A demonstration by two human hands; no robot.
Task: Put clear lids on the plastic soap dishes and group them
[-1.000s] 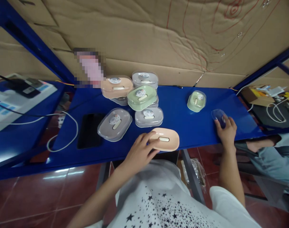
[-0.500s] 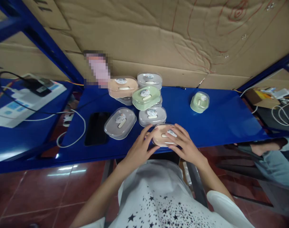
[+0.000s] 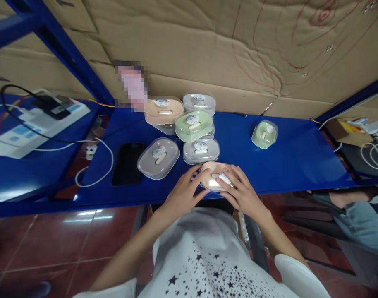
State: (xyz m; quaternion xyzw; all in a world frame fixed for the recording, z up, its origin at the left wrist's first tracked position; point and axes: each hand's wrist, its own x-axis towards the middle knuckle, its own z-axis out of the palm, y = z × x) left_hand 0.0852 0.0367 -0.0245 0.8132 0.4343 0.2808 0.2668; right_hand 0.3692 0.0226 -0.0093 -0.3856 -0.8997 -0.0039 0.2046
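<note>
Close to the near edge of the blue table lies a peach plastic box (image 3: 209, 182) with a clear lid and a round sticker. My left hand (image 3: 183, 191) grips its left end, thumb low and fingers at the upper side. From the right, my right hand (image 3: 244, 193) holds the same box, its fingers lying over the lid and partly covering the sticker. Just beyond is a grey lidded box (image 3: 192, 156); another grey box (image 3: 151, 162) lies tilted to the left. A green box (image 3: 185, 131) rests on top of others behind them.
A second peach box (image 3: 154, 117) and a grey box (image 3: 207, 101) stand at the back. One small green box (image 3: 261, 138) sits apart on the right. A black phone (image 3: 127, 165), white cable (image 3: 113, 159) and power strip (image 3: 24, 134) are left. Someone's arm (image 3: 344, 198) shows at right.
The view has shifted slightly, so the table's contents appear a little displaced. Both hands stay on the peach box, with only small finger movement on the lid.
</note>
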